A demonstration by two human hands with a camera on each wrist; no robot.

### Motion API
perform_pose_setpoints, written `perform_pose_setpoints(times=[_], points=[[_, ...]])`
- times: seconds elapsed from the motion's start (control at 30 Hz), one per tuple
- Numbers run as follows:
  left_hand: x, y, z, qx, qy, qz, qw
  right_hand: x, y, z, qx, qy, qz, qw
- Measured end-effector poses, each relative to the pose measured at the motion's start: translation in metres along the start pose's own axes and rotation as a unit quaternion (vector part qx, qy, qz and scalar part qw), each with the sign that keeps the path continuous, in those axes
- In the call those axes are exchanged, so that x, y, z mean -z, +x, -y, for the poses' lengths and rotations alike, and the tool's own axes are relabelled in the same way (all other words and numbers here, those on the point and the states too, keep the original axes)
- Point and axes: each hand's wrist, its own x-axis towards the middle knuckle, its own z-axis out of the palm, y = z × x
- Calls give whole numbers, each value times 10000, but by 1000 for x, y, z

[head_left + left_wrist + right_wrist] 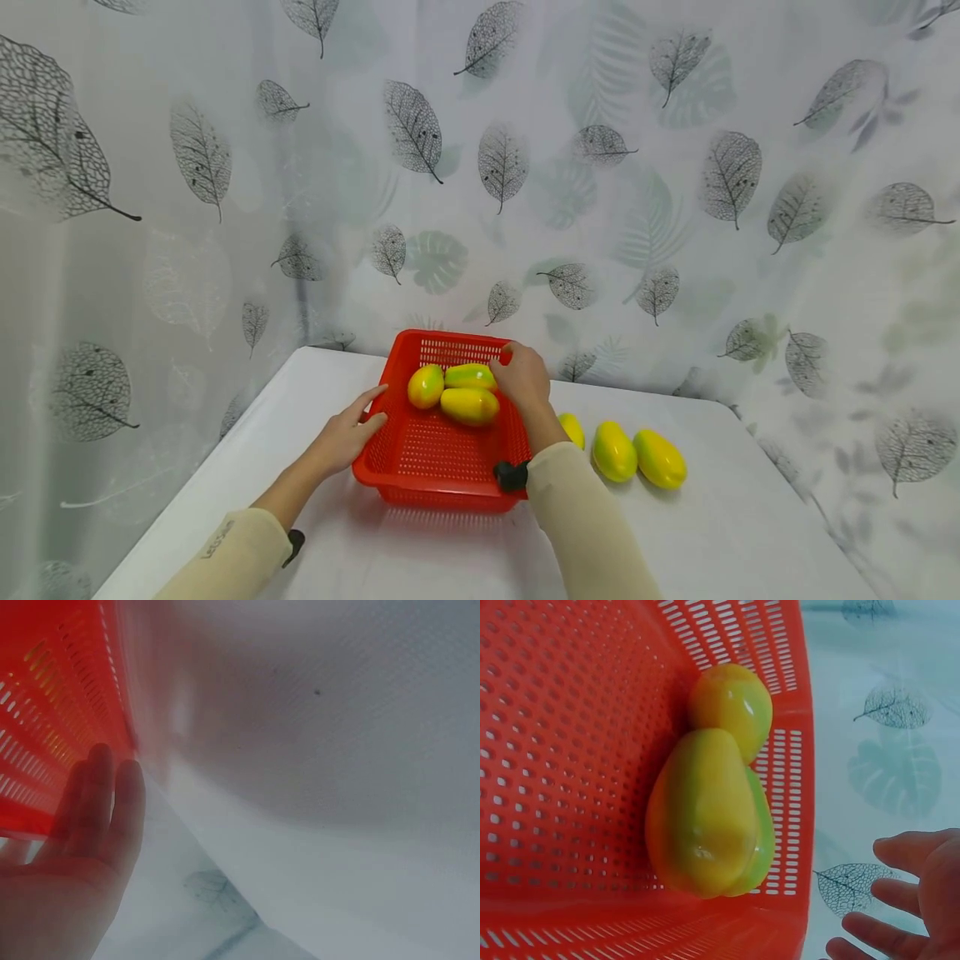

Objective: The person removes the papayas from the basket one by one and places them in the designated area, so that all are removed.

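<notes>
Against the red basket (442, 482), left hand (343, 435) loosely extended

Open descent into the red basket (438, 482), on the side away from the far edge of the worktop (742, 508), is bounded by three inner fruits (469, 405) beyond, the left fingers (365, 402) toward the left edge, and the right fingers (877, 934) and three loose fruits (614, 453) toward the right edge.

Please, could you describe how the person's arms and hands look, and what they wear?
The left hand and right hand wear no gloves. The left cream fabric sleeve carries small dark lettering; the right cream fabric sleeve matches in colour. A small black object shows near each sleeve's end.
</notes>
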Motion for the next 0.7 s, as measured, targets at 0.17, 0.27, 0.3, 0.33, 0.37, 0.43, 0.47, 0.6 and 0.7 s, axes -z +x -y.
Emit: perform_pose_setpoints(times=[0.17,0.27,0.3,0.33,0.37,0.43,0.47,0.6,0.7], points=[[0,1,1,-38,-3,-6,10000,-5,3,0,-41,141,75,9999],[0,1,0,-33,-16,-4,10000,-9,4,2,-12,130,245,9996],[0,1,0,-23,-14,-6,10000,-10,4,2,-8,117,347,9993],[0,1,0,-32,13,-20,10000,-12,4,3,6,106,469,9988],[0,0,0,-43,37,-32,10000,-13,4,3,12,95,599,9982],[0,0,-1,-75,95,-33,9999,-15,4,4,4,72,844,9964],[0,0,-1,-89,115,-32,9999,-16,4,4,-12,58,950,9955],[0,-1,0,-83,133,-19,9999,-19,4,5,-158,153,1212,9924],[0,-1,-1,-33,108,-30,9999,-21,5,5,-181,276,1361,9901]])
